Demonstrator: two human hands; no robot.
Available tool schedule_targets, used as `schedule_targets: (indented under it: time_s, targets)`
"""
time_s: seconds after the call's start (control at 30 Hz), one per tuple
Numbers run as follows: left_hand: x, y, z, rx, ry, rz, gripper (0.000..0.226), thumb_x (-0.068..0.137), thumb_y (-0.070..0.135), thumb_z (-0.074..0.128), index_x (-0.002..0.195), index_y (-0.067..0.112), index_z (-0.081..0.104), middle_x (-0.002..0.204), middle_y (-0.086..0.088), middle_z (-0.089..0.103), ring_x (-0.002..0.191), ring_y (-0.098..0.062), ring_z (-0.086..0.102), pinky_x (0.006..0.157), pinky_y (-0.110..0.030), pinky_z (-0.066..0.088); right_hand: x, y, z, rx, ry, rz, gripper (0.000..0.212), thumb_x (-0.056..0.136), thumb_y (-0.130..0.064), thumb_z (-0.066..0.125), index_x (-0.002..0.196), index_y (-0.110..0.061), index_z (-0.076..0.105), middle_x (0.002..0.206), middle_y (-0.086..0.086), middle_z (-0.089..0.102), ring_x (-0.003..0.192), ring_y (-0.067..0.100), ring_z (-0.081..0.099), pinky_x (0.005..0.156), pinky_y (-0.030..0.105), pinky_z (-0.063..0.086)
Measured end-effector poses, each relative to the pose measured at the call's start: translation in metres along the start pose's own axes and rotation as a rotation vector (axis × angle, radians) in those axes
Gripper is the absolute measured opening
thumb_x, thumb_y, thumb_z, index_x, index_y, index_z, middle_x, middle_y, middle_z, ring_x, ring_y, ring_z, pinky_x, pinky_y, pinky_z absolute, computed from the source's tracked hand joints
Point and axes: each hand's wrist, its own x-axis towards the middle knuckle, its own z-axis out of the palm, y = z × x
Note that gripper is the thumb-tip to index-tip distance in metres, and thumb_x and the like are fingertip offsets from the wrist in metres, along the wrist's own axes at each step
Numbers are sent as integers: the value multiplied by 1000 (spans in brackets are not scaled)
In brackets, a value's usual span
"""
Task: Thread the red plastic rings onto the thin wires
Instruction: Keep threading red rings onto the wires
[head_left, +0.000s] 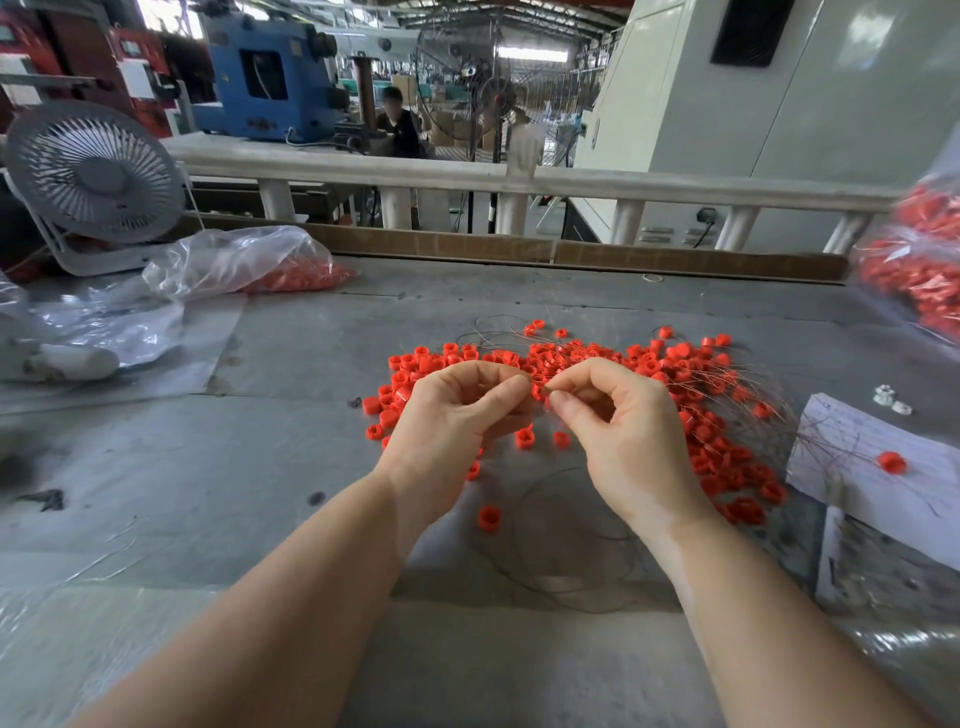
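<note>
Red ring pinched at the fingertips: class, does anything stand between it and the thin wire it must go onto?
Nothing visible does. The left hand and right hand meet fingertip to fingertip over the pile of red rings, with the red ring between them. The wire there is too fine to trace.

Small red plastic rings (644, 364) lie scattered in a loose heap across the grey bench (291, 467), a few strays apart at its near edge. Thin wires (748, 395) fan out among the heap's right side, and a coil of wire (566, 540) lies flat nearer the person.
</note>
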Motion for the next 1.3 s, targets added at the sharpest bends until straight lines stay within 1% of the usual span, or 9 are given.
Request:
schedule_targets:
  time_s: [0.1,0.23,0.43,0.7,1.0,1.1,1.13,1.23,1.3]
  targets:
    - [0,0,0,-1,6,-16,12,72,20,65,76,8,66,68,-1,69,65,-10,65,66,-18,54,-1,0,1,-31,14,-36,13,81,-1,66,77,-12,68,71,-9,64,69,6,59,69,26,50]
    - [1,1,0,-34,1,-44,7,77,15,63,76,8,64,66,-2,68,64,-10,65,66,-18,54,-1,1,1,-71,25,-85,11,80,1,68,78,-10,70,75,-2,66,72,11,62,71,33,51]
    - [0,3,2,-60,13,-79,9,83,9,61,74,6,62,62,0,66,61,-7,64,62,-16,54,-1,0,0,-127,64,-169,9,77,2,69,78,-7,70,74,0,64,73,16,61,69,37,51]
    - [-1,7,2,-73,23,-107,15,86,3,57,72,6,61,64,-3,65,62,-9,64,69,-19,55,-2,-1,0,-162,64,-215,8,76,2,70,78,-5,71,74,2,65,73,19,61,69,42,51]
    - [-3,11,4,-125,0,-149,20,89,0,52,71,5,60,64,-3,65,63,-9,64,67,-18,54,-2,-2,-1,-194,48,-223,9,76,3,70,78,-6,72,72,3,63,72,22,60,67,42,50]
    - [-4,13,4,-141,-35,-166,24,90,-1,50,69,7,59,63,-3,64,61,-9,63,54,-17,53,-2,-2,0,-197,43,-224,8,77,3,70,78,-5,72,72,1,61,72,22,59,67,42,49]
    - [-4,13,4,-141,-49,-165,24,90,-1,49,69,7,59,62,-2,64,61,-8,63,54,-16,52,-2,-2,0,-198,42,-228,8,77,3,70,78,-5,72,72,0,61,71,22,59,67,41,49]
    - [-5,14,5,-163,-58,-143,21,88,1,51,72,6,62,64,-3,66,63,-9,64,66,-17,54,-2,-1,1,-175,49,-218,8,78,2,70,79,-6,71,73,-1,62,72,19,60,67,37,50]
    - [-4,14,5,-202,-34,-129,18,87,2,52,76,3,66,69,-6,67,66,-11,66,64,-18,55,-1,0,0,-125,68,-181,9,78,2,69,79,-7,71,74,-2,63,73,13,60,68,28,49]
